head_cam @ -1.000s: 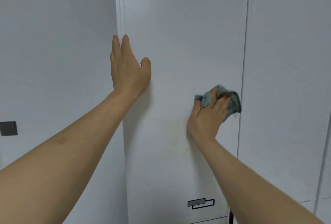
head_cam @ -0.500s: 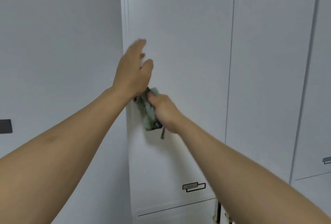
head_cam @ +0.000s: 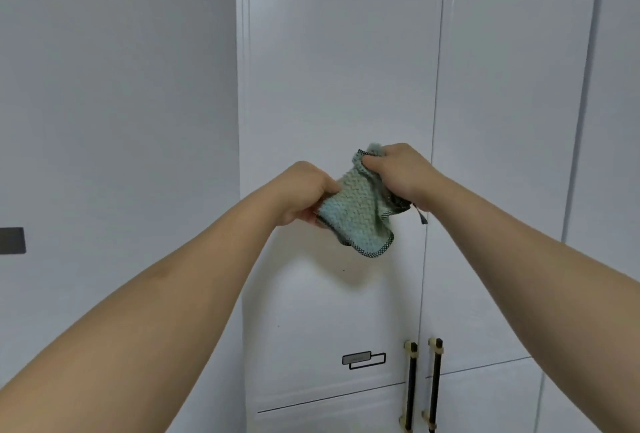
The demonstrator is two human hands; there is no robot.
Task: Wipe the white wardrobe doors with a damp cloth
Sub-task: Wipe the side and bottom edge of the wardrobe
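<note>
A teal knitted cloth [head_cam: 358, 214] with a dark checked hem hangs in the air in front of the white wardrobe door [head_cam: 339, 69]. My left hand [head_cam: 303, 195] pinches its lower left edge. My right hand [head_cam: 398, 173] grips its upper right corner, fingers curled round the fabric. The cloth does not touch the door. A second white door [head_cam: 512, 103] stands to the right, behind my right forearm.
A plain white wall [head_cam: 117, 103] fills the left, with a dark switch plate [head_cam: 12, 240] at its edge. Two black bar handles [head_cam: 422, 387] with brass ends sit low on the doors. A small recessed pull [head_cam: 363, 360] lies beside them.
My right hand took the cloth off the door. My left hand left the door edge and took hold of the cloth. Both hands now hold it away from the wardrobe, spread between them.
</note>
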